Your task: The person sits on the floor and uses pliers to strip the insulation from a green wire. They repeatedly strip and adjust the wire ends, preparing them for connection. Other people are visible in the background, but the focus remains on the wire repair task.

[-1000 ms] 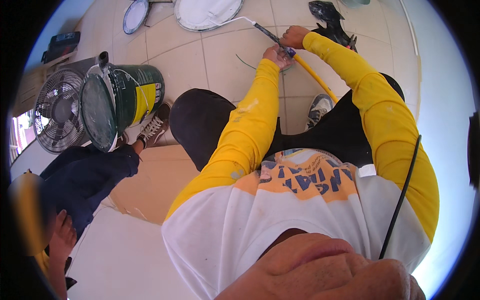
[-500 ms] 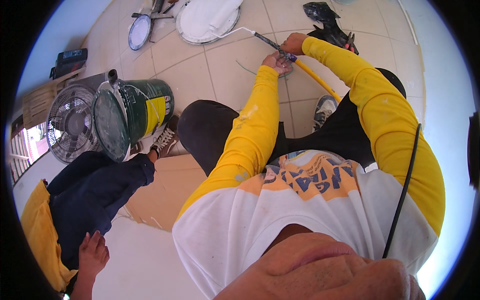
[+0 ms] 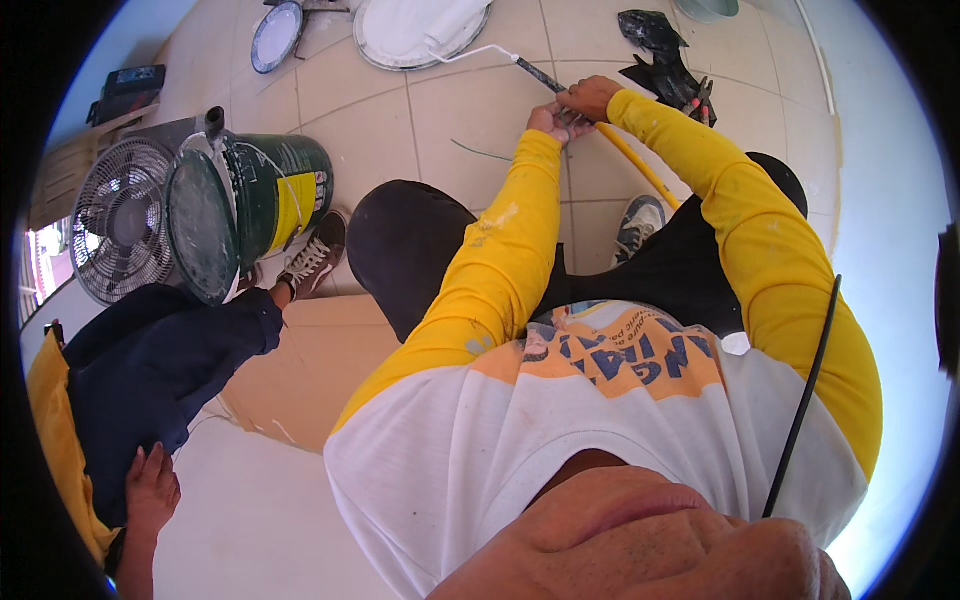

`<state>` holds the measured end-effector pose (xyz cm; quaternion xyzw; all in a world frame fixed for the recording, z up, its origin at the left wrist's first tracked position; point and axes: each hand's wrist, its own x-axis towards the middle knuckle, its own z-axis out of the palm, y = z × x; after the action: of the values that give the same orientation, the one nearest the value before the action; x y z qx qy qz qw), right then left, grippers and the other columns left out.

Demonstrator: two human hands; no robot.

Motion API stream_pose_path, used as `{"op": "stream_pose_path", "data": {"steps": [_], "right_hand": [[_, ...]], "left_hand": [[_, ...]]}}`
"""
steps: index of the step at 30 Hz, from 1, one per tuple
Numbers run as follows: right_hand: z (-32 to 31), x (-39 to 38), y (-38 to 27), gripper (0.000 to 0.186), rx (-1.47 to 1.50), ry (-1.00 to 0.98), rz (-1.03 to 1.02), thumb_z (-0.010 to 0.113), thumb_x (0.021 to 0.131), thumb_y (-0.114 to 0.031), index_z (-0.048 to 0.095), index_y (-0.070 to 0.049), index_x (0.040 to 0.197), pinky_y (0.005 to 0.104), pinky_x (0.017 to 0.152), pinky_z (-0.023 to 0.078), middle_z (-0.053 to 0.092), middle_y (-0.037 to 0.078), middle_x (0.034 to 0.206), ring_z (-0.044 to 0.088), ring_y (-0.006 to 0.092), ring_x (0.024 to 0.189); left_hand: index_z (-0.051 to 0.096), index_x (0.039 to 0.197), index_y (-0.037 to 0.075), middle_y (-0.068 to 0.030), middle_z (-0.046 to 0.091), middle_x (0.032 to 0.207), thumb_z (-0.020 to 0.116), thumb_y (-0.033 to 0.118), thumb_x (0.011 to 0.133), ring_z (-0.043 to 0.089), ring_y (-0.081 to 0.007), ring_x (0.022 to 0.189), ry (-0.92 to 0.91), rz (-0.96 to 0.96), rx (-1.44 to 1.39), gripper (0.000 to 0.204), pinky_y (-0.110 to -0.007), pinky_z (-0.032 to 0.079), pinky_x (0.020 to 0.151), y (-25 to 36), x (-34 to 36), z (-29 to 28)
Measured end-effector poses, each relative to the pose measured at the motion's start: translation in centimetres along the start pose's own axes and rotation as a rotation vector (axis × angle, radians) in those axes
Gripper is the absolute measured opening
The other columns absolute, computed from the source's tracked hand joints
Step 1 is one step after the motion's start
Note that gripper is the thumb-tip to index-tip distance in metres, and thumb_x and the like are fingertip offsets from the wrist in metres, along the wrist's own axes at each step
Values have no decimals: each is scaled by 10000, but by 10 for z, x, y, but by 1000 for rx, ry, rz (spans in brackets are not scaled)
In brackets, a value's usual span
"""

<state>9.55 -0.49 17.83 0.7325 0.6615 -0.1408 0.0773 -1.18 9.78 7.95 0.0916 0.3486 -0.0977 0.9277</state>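
Observation:
Both of my hands meet where the dark handle of a paint roller (image 3: 540, 75) joins a yellow pole (image 3: 640, 162). My left hand (image 3: 555, 122) is partly curled around the underside of this joint, palm turned up. From above, my right hand (image 3: 590, 97) closes its fingers on the handle's lower end; what lies under its fingertips is hidden. A thin green wire (image 3: 480, 151) sticks out to the left beside my left hand. The roller's white sleeve (image 3: 460, 22) rests on a round, white-coated lid (image 3: 400, 35). The pole runs back between my legs, past my shoe.
On the left stand a green bucket (image 3: 270, 190) and a fan (image 3: 122, 222). Another person's dark-trousered leg (image 3: 180, 350) and hand (image 3: 153, 487) are near them. Black plastic (image 3: 655, 60) and red-handled pliers (image 3: 700, 100) lie at the far right. A smaller lid (image 3: 276, 38) lies far left.
My right hand has shifted toward the roller's handle and now covers more of the joint. More of the green wire shows to the left. The view has shifted slightly.

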Motion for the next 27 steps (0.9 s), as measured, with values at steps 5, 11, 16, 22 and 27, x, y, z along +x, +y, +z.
{"op": "stream_pose_path", "data": {"steps": [5,11,16,22,27], "right_hand": [[-18,2,-25,239,202,-101,259,586,894,-237,610,-76,1068,458,767,551,707,171,961,692,357,889],[-9,8,-45,232,334,-74,511,534,903,-181,688,-57,1026,460,800,545,702,195,1013,686,365,935],[9,11,-53,287,622,-31,997,534,906,-216,688,-35,1065,438,841,541,699,210,1024,680,369,968],[56,48,-45,280,1167,409,1542,508,889,-208,655,24,832,397,681,572,702,193,889,706,295,766],[38,14,-46,287,1835,193,1445,487,884,-178,640,63,855,368,587,573,692,180,875,680,247,673]], "left_hand": [[561,1197,7,-226,592,1222,421,245,971,573,-393,1147,119,49,302,356,-625,463,948,9,-5,10],[644,1164,27,-180,674,1128,551,275,908,614,-292,1128,564,131,1503,368,-447,492,987,58,-33,92],[682,1010,-52,-233,668,1112,571,218,897,639,-254,1088,-169,475,1016,313,-357,517,920,94,-100,133],[591,948,-33,-148,677,1031,536,181,934,682,-257,883,280,54,1891,221,-357,570,687,102,-13,14],[518,1076,6,-164,622,1004,442,271,1012,629,-311,845,122,60,118,283,-448,556,720,-16,2,-3]]}}
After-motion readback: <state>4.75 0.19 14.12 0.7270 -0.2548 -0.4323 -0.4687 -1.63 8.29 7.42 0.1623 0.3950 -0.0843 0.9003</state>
